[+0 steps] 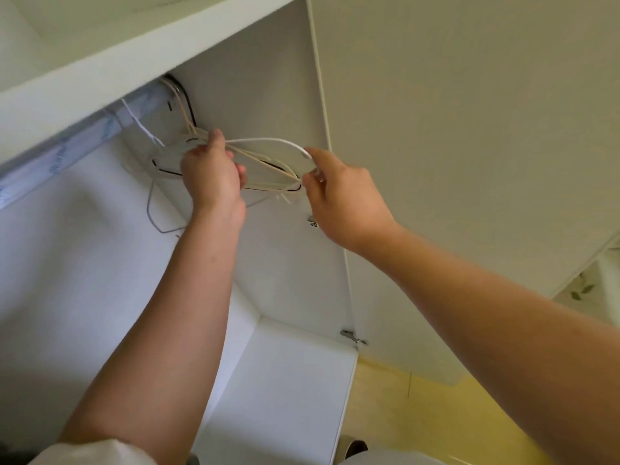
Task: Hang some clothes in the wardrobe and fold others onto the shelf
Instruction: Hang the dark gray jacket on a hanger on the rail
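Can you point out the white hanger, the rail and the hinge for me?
white hanger point(268, 140): head view, its curved top arm.
rail point(77, 146): head view, its wrapped middle.
hinge point(353, 337): head view, its metal plate.

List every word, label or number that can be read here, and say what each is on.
Blue print on the film round the wardrobe rail: blurred, unreadable.
Small tag on the wardrobe side panel: dark marks, too small to read.
The hangers: no print visible.
Nothing in this view is legible.
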{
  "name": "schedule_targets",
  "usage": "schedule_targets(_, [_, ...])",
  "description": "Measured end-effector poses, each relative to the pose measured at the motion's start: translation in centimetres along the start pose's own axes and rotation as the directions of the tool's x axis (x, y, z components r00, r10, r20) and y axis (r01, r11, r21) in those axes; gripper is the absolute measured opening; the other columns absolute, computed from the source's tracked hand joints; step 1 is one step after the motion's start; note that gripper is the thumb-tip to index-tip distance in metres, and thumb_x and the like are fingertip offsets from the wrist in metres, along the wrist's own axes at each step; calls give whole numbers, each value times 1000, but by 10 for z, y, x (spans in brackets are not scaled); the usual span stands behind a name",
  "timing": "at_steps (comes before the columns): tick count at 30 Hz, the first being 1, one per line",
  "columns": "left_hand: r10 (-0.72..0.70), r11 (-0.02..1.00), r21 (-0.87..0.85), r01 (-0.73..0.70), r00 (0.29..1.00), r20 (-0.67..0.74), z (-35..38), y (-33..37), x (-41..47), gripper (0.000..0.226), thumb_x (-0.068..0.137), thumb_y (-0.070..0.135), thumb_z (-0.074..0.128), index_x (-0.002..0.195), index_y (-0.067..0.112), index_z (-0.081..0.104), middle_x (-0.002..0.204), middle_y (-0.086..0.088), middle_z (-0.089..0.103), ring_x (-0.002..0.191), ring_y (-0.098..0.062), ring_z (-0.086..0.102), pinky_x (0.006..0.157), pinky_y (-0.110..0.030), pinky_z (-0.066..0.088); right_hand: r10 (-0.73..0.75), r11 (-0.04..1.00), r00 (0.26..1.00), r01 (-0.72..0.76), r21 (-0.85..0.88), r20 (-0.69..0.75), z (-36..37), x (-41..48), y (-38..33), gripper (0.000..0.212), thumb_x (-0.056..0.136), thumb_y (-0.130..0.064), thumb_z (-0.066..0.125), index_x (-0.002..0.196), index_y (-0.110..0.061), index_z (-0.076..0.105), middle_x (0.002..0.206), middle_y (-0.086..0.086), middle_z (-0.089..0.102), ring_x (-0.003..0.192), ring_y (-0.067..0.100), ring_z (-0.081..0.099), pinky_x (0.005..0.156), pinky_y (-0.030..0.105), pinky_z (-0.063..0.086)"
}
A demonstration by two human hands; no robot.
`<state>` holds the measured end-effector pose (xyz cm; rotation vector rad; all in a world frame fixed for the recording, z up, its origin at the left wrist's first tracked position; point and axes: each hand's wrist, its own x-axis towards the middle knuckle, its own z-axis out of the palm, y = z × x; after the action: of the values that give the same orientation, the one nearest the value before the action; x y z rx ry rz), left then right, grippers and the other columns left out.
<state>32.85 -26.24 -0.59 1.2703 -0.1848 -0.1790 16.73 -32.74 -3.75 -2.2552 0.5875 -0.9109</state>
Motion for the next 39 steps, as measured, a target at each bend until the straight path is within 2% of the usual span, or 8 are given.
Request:
schedule_targets(9, [70, 997, 18, -70, 996, 47, -2, 9, 3, 25, 97, 19, 59, 75, 15, 46, 55, 4, 42, 40, -12, 32, 44, -22, 29, 130, 962, 991, -127, 242, 1, 6, 2, -12, 59, 90, -6, 42, 139, -37, 54, 92, 0, 75, 82, 19, 69, 80, 33, 58])
schedule_targets(16, [-2, 979, 197, -45, 972, 236, -3, -1, -14, 22, 98, 25, 61, 86, 14, 46, 54, 6, 50, 38, -10, 44, 44, -21, 38, 423, 692, 904, -367, 622, 62, 5, -16, 7, 57, 82, 3, 41, 120, -28, 71, 71, 17, 72, 53, 22, 62, 55, 28, 52])
schedule_targets(19, [-171, 971, 216, 103, 930, 325, 4, -13, -29, 26, 102, 31, 52, 81, 15, 50, 53, 6, 55, 38, -10, 49, 45, -20, 40, 525, 604, 850, -406, 685, 41, -6, -35, 25, 51, 83, 5, 40, 100, -28, 74, 67, 24, 68, 47, 21, 55, 49, 27, 48])
schedule_targets(25, [-455, 885, 257, 389, 841, 293, 13, -72, -69, 28, 102, 30, 50, 81, 16, 60, 63, 2, 58, 40, -8, 53, 51, -22, 42, 747, 581, 655, -561, 590, -114, -32, -103, 85, 45, 86, 1, 38, 98, -19, 77, 62, 13, 63, 46, 13, 58, 46, 23, 45])
schedule_targets(29, [-665, 743, 372, 557, 681, 306, 26, -125, -128, 28, 103, 23, 48, 79, 17, 60, 50, 7, 59, 36, -5, 50, 53, -23, 38, 788, 611, 534, -621, 490, -306, -71, -161, 114, 41, 87, -3, 41, 86, -21, 77, 57, 2, 57, 50, 13, 57, 51, 24, 45])
schedule_targets(33, [-838, 545, 511, 665, 427, 339, 44, -170, -200, 28, 102, 18, 46, 77, 16, 58, 49, 5, 56, 35, -6, 44, 51, -24, 31, 754, 644, 417, -624, 443, -508, -120, -217, 120, 39, 88, -5, 43, 78, -23, 76, 47, -13, 47, 49, 17, 40, 49, 27, 37])
schedule_targets(36, [-924, 375, 659, 652, 208, 320, 63, -196, -255, 30, 102, 20, 45, 75, 14, 58, 52, 3, 55, 34, -7, 42, 51, -24, 28, 688, 670, 350, -644, 371, -636, -154, -257, 108, 39, 90, -3, 45, 78, -24, 75, 45, -5, 49, 43, 17, 36, 42, 26, 29])
schedule_targets(39, [-960, 249, 819, 517, 19, 280, 86, -215, -308, 30, 101, 25, 47, 77, 12, 61, 62, 0, 56, 41, -9, 43, 52, -24, 30, 569, 699, 312, -672, 247, -761, -178, -301, 94, 36, 88, -10, 47, 76, -32, 73, 50, -1, 58, 39, 13, 41, 42, 29, 31])
